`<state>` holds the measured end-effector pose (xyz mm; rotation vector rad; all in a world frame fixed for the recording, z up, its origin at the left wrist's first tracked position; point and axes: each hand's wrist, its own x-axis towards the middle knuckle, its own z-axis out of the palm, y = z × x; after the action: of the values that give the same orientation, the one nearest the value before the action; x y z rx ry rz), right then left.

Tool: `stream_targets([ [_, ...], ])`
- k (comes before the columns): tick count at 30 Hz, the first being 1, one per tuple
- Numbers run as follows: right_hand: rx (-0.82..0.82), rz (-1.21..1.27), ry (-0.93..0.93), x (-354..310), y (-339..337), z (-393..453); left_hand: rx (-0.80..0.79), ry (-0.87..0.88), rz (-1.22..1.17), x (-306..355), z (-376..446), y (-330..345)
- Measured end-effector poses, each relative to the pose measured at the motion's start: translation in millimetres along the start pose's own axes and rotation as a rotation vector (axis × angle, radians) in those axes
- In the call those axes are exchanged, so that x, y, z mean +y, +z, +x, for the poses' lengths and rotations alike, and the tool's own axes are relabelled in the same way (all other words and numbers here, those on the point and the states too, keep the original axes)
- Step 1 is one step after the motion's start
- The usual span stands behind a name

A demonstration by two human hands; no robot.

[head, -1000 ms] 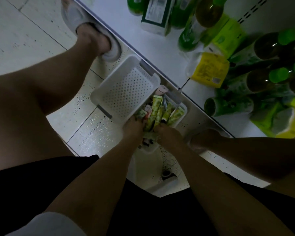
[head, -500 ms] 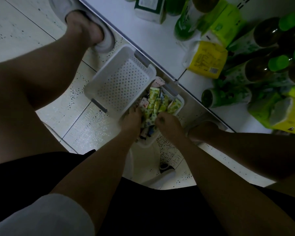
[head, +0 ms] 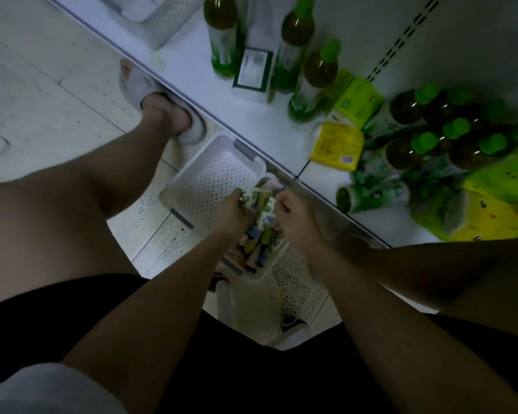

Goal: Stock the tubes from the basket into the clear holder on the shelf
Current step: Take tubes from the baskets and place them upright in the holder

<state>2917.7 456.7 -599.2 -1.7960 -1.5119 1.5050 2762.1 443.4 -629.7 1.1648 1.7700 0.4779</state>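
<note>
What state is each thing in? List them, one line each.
left hand: gripping a bunch of tubes
right hand: gripping the same bunch
tubes: some lifted, more lying in the basket
basket with tubes: on the floor, part full
empty basket: on the floor, holding nothing
fallen bottle: lying on its side on the shelf
standing bottles: upright, capped

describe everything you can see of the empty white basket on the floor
The empty basket looks like white plastic, rectangular, with a perforated bottom and grey handles at two opposite ends. It sits on the tiled floor against the shelf base, tilted in the picture. Nothing lies inside. Its near corner meets the basket of tubes, and the left hand hovers over that corner.
</note>
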Motion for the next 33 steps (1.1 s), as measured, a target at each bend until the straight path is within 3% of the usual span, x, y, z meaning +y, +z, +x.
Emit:
stream_targets([
  [6,0.103,0.022,-0.147,-49,-33,-10,0.023,0.202,-0.363,65,-34,-48],
  [17,0.174,0.057,-0.530,-194,-129,-89,0.094,0.493,-0.354,194,-77,-148],
  [21,0.223,0.024,-0.662,-248,-166,-134,0.083,0.697,-0.343,263,-112,-185],
  [28,0.328,-0.141,-0.819,-322,-235,-207,0.032,0.957,-0.207,378,-181,-223],
  [33,0.474,-0.275,-0.860,-353,-283,-240,0.035,1.042,-0.138,440,-210,-236],
])
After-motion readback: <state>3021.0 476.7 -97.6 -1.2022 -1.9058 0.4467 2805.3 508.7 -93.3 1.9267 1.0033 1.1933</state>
